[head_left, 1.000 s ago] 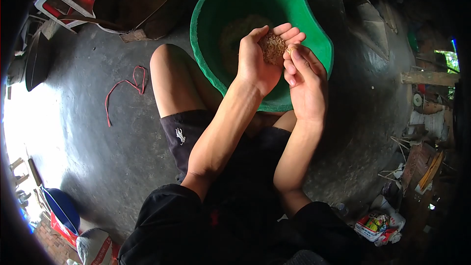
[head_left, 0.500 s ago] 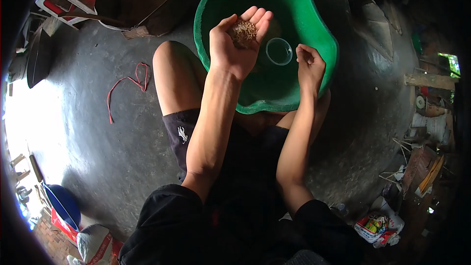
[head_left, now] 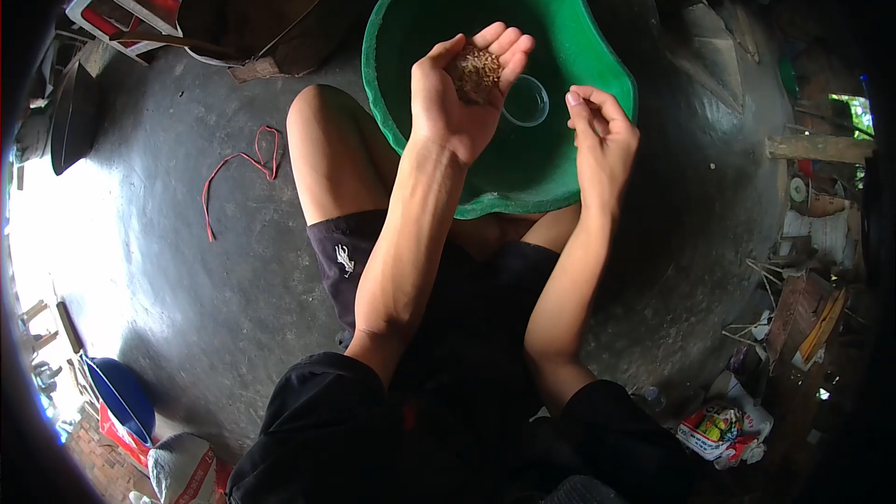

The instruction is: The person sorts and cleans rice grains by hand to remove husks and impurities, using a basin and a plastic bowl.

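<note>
My left hand [head_left: 455, 112] is palm up over the green plastic tub [head_left: 373, 33], fingers slightly curled, with a small heap of brown, husk-like grains [head_left: 477, 71] cupped in the palm. To the right, my right hand [head_left: 602, 135] hovers over the tub's right side, thumb and fingertips pinched together. Whatever may be between those fingertips is too small to make out. Inside the tub, a clear round plastic cup [head_left: 526, 121] shows its rim, partly covered by my left fingers. The tub stands in front of my bent legs.
A large pan [head_left: 266, 23] with brown contents stands at the upper left, near a red and white stool [head_left: 121, 14]. A red string [head_left: 245, 157] lies on the dark floor. Wood pieces [head_left: 803, 317] and a printed bag [head_left: 721, 425] are at the right; a blue container [head_left: 121, 397] is lower left.
My left hand has shifted slightly right and down, now covering part of the cup's rim. My right hand has moved a little right, still pinched. The view has shifted slightly.
</note>
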`<state>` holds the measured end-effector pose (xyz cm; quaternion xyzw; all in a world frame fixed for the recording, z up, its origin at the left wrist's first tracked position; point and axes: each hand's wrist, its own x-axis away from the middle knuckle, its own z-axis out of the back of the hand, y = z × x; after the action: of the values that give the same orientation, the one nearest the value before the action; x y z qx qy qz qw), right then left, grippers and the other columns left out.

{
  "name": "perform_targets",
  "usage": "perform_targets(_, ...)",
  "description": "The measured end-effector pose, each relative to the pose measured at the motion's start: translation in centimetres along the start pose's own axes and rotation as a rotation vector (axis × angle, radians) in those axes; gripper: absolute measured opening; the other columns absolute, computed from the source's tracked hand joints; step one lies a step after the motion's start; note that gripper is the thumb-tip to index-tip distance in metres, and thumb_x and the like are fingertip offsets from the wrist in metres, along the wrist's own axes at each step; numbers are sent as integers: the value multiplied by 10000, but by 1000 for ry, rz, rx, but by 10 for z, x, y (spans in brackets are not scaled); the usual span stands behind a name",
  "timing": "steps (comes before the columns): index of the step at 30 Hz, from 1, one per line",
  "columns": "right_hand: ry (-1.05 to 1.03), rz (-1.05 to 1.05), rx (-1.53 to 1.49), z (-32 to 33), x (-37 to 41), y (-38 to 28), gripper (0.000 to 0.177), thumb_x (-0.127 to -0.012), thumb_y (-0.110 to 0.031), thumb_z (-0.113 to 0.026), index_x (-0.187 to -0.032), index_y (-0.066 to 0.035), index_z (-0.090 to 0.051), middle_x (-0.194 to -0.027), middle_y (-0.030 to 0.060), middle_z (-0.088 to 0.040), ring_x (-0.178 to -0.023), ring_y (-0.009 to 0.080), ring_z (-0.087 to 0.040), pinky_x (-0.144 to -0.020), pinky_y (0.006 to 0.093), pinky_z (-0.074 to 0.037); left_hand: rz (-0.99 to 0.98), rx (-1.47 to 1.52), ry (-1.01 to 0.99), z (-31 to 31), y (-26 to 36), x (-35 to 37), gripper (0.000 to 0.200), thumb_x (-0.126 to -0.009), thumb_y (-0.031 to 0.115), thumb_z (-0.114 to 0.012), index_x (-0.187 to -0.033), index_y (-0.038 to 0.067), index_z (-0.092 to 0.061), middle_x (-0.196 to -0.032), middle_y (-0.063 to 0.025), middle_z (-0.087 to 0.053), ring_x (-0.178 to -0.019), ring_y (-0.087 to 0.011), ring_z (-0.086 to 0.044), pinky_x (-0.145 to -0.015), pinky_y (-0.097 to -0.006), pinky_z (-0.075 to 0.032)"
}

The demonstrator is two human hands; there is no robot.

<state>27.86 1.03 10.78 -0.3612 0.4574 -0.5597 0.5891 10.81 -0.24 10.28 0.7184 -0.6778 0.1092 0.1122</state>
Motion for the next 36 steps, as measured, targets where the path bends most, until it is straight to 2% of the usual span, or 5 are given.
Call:
perform_targets(5,-273,193,160,6,30,-64,143,-867,-71,-697,-1006,-41,-704,-915,35,-695,-717,94,-607,-577,212,-434,115,-92,-149,-2,-9,1,417,-1000,189,-316,-1206,-107,-526,-1203,-243,-611,-1147,-364,-597,-1004,-436,-491)
perform_targets(8,-271,270,243,-6,40,-75,210,-855,-46,-698,-1064,-24,-689,-971,73,-681,-807,151,-631,-702,262,-485,228,-31,-263,-3,-12,5,433,-1003,217,-311,-1215,-90,-530,-1211,-234,-611,-1150,-360,-598,-999,-430,-486)
perform_targets(9,-247,375,303,-11,40,-69,223,-838,-31,-699,-1059,-50,-679,-982,72,-657,-772,180,-632,-533,279,-460,250,-26,-233,-7,-14,9,449,-1006,240,-300,-1219,-78,-535,-1209,-228,-615,-1146,-355,-600,-1003,-432,-473)
perform_targets(12,-185,547,390,-16,37,-63,255,-848,0,-669,-1101,-29,-661,-987,101,-633,-843,222,-642,-653,316,-514,242,-43,-227,-8,-19,10,454,-1007,241,-290,-1214,-81,-536,-1198,-230,-621,-1137,-355,-602,-1017,-442,-460)
perform_targets(36,-74,502,427,-16,26,-49,202,-879,8,-616,-1068,-17,-684,-1026,118,-679,-952,282,-661,-808,355,-542,321,-187,-238,-8,-30,5,478,-1018,240,-268,-1208,-91,-556,-1203,-209,-629,-1137,-299,-579,-1062,-395,-412)
